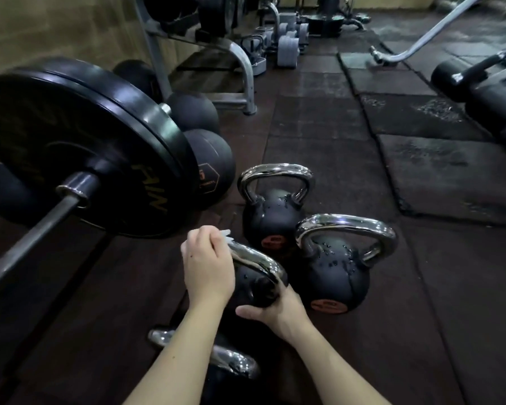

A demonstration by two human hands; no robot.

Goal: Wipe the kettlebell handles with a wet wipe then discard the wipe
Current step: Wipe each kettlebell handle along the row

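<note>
Several black kettlebells with chrome handles stand on the dark rubber floor. My left hand (206,266) presses a white wet wipe (226,235) against the left end of the chrome handle (257,263) of the middle kettlebell (253,290). My right hand (275,309) grips that kettlebell's body and the handle's right base. A far kettlebell (270,213) and a right kettlebell (336,276), both wet with droplets, stand just beyond. A fourth kettlebell's handle (234,361) shows under my forearms.
A loaded barbell with a big black plate (79,147) lies close on the left, its bar (27,244) running toward me. Medicine balls (211,165) sit behind it. A rack leg (243,74), dumbbells (287,48) and a machine (479,89) stand farther back.
</note>
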